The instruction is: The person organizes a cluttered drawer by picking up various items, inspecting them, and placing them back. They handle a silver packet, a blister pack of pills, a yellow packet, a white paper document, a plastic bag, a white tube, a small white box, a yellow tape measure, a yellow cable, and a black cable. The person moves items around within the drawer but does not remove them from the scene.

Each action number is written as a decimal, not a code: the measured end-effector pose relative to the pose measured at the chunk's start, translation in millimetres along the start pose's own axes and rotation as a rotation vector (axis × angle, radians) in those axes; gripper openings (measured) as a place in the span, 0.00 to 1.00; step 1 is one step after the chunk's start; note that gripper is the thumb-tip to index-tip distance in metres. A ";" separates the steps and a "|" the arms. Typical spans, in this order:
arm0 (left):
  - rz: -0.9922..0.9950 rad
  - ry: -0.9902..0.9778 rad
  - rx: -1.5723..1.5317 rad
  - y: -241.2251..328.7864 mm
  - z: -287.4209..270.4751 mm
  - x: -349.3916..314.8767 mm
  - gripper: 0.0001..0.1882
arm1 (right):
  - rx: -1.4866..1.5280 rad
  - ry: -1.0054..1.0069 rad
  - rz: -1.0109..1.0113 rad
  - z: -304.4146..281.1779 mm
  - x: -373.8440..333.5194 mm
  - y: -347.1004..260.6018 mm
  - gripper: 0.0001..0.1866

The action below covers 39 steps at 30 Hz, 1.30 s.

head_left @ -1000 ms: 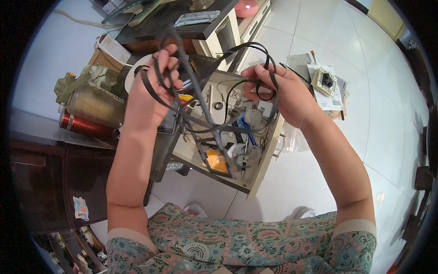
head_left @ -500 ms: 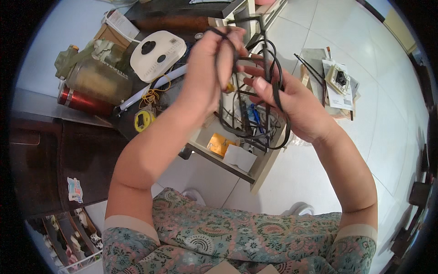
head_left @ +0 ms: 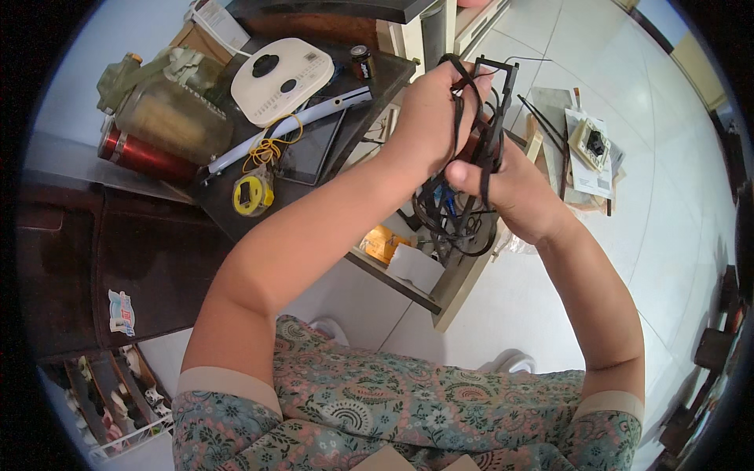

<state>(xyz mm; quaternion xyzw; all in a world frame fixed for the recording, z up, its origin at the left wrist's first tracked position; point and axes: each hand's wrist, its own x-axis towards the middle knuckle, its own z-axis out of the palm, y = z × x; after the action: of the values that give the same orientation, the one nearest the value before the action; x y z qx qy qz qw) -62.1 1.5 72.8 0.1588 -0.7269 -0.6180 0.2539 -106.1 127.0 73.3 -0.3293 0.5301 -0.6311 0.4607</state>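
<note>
A tangle of black cable (head_left: pixel 463 212) hangs in loops between both hands, above an open wooden drawer (head_left: pixel 452 290). My left hand (head_left: pixel 432 110) is closed around the upper part of the bundle, where a black rectangular frame-like piece (head_left: pixel 503 74) sticks up. Just below and to the right, my right hand (head_left: pixel 510 192) pinches the cable with thumb and fingers. The two hands touch each other around the bundle. The drawer under them holds an orange item (head_left: pixel 382 242), a white box (head_left: pixel 415 267) and more wires.
A dark table (head_left: pixel 236 220) at left carries a white oval device (head_left: pixel 281 78), a yellow tape measure (head_left: pixel 253 192), a tablet (head_left: pixel 310 153), a small battery (head_left: pixel 361 61), a red cylinder (head_left: pixel 145 157) and a big jar (head_left: pixel 169 114). Papers and a switch plate (head_left: pixel 591 145) lie on the white tiled floor.
The hands, spread apart with the cable stretched between them a second ago, have come together and gathered the loops into one bundle. The view has shifted, showing more of the table.
</note>
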 end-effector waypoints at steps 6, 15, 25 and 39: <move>-0.073 -0.114 -0.045 -5.2 0.1 1.8 0.10 | -0.032 0.076 0.062 -5.8 0.6 -2.0 0.31; -0.339 -0.599 -0.117 -19.7 -30.5 -4.2 0.19 | 0.208 0.214 0.149 -66.7 -22.5 6.4 0.27; -0.339 -0.685 0.317 -110.9 -17.7 -36.1 0.36 | 0.228 0.047 0.235 -90.3 -39.8 6.5 0.28; -0.199 -0.984 0.098 -129.7 14.0 -32.9 0.26 | 0.276 -0.414 0.051 -110.7 -62.1 -12.7 0.22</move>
<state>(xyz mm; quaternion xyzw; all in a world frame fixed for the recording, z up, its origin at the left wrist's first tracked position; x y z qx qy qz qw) -53.8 6.8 -61.3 -0.0710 -0.7700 -0.6059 -0.1867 -186.8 225.5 65.8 -0.3720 0.3414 -0.6050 0.6157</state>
